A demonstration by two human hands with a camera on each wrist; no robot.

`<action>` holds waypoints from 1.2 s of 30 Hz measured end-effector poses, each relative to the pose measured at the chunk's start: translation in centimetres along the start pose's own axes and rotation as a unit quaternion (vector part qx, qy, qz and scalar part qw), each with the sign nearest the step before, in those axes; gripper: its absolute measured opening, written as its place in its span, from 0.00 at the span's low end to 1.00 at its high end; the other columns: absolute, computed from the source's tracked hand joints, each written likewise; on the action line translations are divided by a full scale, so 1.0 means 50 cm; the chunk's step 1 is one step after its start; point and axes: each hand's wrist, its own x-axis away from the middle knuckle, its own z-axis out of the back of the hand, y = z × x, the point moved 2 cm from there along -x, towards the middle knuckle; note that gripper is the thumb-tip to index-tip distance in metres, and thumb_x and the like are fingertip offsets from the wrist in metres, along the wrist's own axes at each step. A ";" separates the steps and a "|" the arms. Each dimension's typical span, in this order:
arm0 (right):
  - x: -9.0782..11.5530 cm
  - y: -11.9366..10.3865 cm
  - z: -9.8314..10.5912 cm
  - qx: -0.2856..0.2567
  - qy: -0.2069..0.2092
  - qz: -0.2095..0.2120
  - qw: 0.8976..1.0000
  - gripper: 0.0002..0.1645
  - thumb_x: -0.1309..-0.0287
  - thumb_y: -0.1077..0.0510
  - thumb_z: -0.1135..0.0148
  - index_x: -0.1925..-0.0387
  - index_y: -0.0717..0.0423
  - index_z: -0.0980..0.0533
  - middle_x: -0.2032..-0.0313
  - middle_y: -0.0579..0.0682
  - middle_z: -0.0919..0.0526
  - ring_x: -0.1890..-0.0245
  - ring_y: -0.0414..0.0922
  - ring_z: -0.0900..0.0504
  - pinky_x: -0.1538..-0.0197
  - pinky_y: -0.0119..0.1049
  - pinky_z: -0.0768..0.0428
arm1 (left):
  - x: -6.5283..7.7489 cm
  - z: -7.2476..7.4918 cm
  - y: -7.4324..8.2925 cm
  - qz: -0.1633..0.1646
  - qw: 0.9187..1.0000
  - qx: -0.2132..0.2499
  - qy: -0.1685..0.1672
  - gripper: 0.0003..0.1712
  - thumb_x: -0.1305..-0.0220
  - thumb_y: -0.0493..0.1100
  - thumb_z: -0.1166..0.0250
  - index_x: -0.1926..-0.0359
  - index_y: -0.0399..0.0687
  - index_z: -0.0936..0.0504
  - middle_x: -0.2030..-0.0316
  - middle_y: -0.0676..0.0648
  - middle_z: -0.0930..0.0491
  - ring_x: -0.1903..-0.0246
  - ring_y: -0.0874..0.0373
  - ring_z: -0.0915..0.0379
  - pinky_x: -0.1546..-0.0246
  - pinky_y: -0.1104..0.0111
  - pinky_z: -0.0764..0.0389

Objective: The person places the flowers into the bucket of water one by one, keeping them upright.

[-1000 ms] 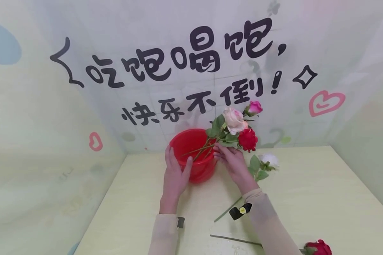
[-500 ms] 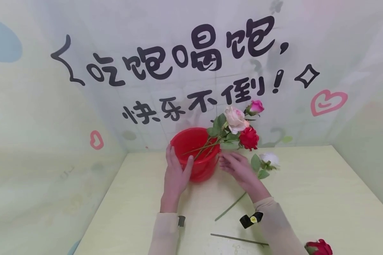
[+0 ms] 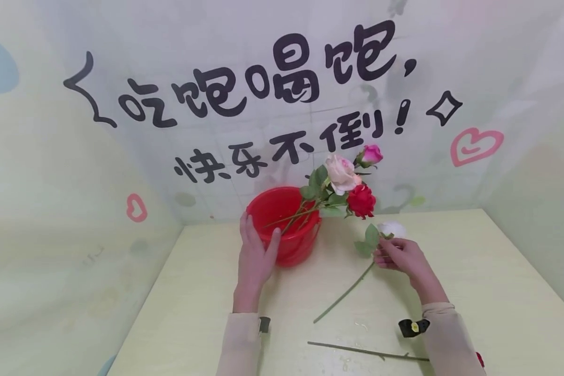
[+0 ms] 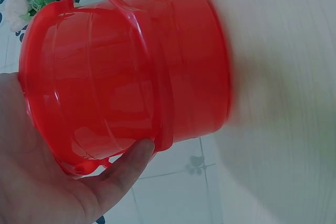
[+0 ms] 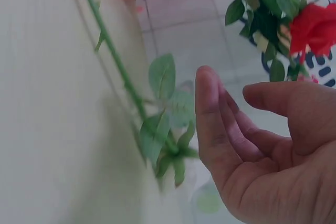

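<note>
My left hand holds a red bucket at its left side, fingers along the outer wall and thumb near the front rim. In the left wrist view, the bucket stands on the table with its handle folded down. Three roses lean out over its right rim: a pale pink rose, a red rose and a magenta rosebud. My right hand is at a white rose lying on the table. In the right wrist view, thumb and fingers are parted, beside the white rose's stem.
Another long stem lies near the front of the table. It runs under the right sleeve, where a bit of red bloom shows. A printed wall sheet stands behind the bucket.
My right hand has left the stems at the bucket's rim and moved right to the white rose. The left hand stays on the bucket.
</note>
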 end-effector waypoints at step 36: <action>-0.034 0.079 -0.060 -0.014 0.063 -0.060 0.996 0.18 0.31 0.65 0.33 0.50 0.80 0.25 0.74 0.55 0.12 0.77 0.40 0.11 0.67 0.32 0.11 | -0.003 -0.006 -0.009 -0.005 1.000 0.002 0.000 0.57 0.29 0.62 0.34 0.15 0.49 0.57 0.17 0.48 0.54 0.33 0.41 0.28 0.45 0.45 0.15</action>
